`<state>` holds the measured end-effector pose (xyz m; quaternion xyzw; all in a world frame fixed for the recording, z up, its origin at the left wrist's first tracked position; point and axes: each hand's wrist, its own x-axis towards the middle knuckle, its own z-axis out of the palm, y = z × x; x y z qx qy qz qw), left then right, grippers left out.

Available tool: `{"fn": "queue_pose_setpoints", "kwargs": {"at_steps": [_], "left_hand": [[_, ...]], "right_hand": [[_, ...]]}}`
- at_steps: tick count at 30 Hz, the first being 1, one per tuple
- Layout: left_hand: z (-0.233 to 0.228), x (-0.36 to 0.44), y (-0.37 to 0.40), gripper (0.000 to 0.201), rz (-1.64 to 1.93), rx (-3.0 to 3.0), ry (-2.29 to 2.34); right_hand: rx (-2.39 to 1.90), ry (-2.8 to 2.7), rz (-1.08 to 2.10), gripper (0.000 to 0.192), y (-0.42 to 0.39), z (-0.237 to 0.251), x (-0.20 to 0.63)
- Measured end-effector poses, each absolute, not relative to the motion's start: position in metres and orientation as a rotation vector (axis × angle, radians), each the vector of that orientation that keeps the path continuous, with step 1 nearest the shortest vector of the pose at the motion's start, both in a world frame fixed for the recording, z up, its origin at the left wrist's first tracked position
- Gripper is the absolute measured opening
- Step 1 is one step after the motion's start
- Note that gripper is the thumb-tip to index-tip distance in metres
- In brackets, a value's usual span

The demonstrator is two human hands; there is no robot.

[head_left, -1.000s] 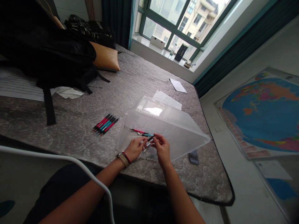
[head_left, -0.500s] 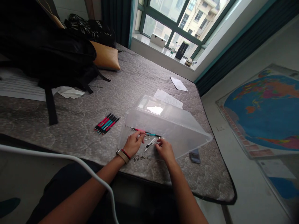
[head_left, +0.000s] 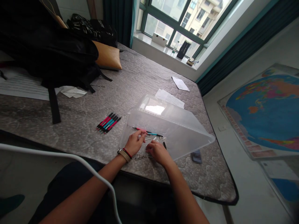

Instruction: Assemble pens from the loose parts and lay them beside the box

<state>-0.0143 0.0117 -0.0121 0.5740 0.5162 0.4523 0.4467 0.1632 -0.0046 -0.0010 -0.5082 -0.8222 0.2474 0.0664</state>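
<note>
A translucent plastic bin [head_left: 177,129] lies on its side on the mattress, its mouth facing me. My left hand [head_left: 135,143] is closed at the bin's mouth, fingertips pinched; a small pale round end shows at its fingers, too small to name. Just right of it, my right hand [head_left: 158,151] curls downward with its fingers together, what they hold being hidden. A black piece [head_left: 164,145] pokes out beyond its knuckles. Behind the hands lie a red pen [head_left: 140,129], a blue pen [head_left: 154,134] and small clear pieces [head_left: 149,138].
To the left, several red, blue and black pens [head_left: 108,123] lie side by side on the mattress [head_left: 133,74]. A black backpack [head_left: 58,59], a tan pouch [head_left: 107,56] and paper sheets [head_left: 170,97] are farther back. A white cable [head_left: 77,160] crosses in front.
My right hand has shifted left and turned over, covering where a white pen with black parts lay. My left hand keeps its pinch in nearly the same place. The view has shifted slightly.
</note>
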Motion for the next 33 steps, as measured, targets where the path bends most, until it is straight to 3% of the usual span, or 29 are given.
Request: {"fn": "queue_pose_setpoints", "kwargs": {"at_steps": [13,19,25,33], "left_hand": [[-0.005,-0.017,0.012,0.028,1.099,1.386,1.271],[-0.005,-0.018,0.012,0.032,1.125,1.375,1.269],[0.006,-0.019,0.004,0.035,1.204,1.619,1.091],[0.004,-0.019,0.003,0.031,1.189,1.873,1.034]], "right_hand": [[-1.419,-2.494,0.632,0.011,-0.002,-0.006,0.160],[-1.495,-2.033,0.496,0.010,0.001,0.010,0.168],[-1.483,-1.476,0.750,0.027,0.002,0.010,0.175],[-1.537,-1.299,0.577,0.032,0.005,0.014,0.180]]}}
